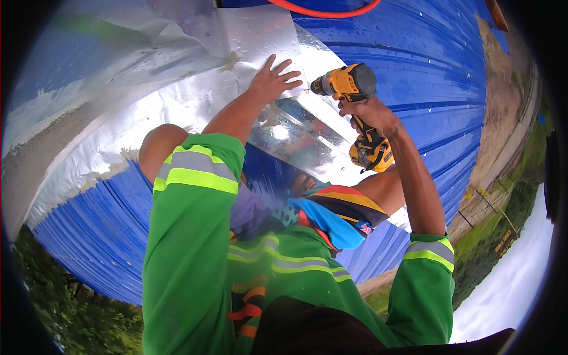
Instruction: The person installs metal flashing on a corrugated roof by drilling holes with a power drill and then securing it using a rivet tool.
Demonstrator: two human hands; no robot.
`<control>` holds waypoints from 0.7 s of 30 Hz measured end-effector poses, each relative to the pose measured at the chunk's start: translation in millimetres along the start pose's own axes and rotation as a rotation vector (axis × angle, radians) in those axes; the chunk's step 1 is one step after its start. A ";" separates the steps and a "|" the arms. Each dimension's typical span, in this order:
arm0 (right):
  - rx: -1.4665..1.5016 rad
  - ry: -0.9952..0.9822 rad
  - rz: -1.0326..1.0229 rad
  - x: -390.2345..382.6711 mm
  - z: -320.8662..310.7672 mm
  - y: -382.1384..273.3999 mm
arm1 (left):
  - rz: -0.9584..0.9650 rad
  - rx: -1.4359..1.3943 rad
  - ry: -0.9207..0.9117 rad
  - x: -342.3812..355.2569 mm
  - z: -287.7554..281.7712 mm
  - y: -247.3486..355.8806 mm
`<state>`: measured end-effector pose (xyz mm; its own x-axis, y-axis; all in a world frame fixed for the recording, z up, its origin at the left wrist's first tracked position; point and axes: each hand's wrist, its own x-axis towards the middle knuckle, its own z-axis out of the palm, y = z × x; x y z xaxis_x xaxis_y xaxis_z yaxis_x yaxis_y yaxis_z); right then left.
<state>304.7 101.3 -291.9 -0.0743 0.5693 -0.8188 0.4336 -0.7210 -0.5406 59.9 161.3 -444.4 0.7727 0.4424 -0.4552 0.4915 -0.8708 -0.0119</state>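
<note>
My left hand [276, 78] lies flat with its fingers spread on a shiny silver metal sheet [251, 35]. To its right, my right hand [371, 116] grips a yellow and black cordless drill [346, 81] by the handle. The drill's chuck points left toward the sheet, just beyond my left fingertips. A thin bit seems to reach from the chuck; whether its tip touches the metal I cannot tell. Below the handle hangs the yellow and black battery end. Beneath both hands runs a wet, reflective strip of the silver metal [296, 133].
Blue ribbed roofing [426, 65] spreads to the right and lower left. A red hose or cable [325, 13] curves across the top. At the left stands a grey wall-like surface [47, 148]. Beyond the roof's right edge lies bare ground [491, 118], with grass further off.
</note>
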 end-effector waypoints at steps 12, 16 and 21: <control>-0.130 -0.010 0.072 5.4 -7.5 -7.9 | 0.003 -0.064 -0.134 5.5 -15.1 0.7; -0.080 -0.037 0.063 6.1 -9.0 -21.1 | 0.013 -0.071 -0.152 4.7 -17.3 -1.0; -0.151 -0.037 0.076 12.6 -15.9 -13.1 | 0.016 -0.045 -0.150 6.2 -17.9 -0.5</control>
<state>312.3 124.1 -292.1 -0.0683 0.4986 -0.8641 0.5692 -0.6919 -0.4442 71.7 168.3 -431.3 0.7136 0.3888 -0.5827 0.5000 -0.8653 0.0349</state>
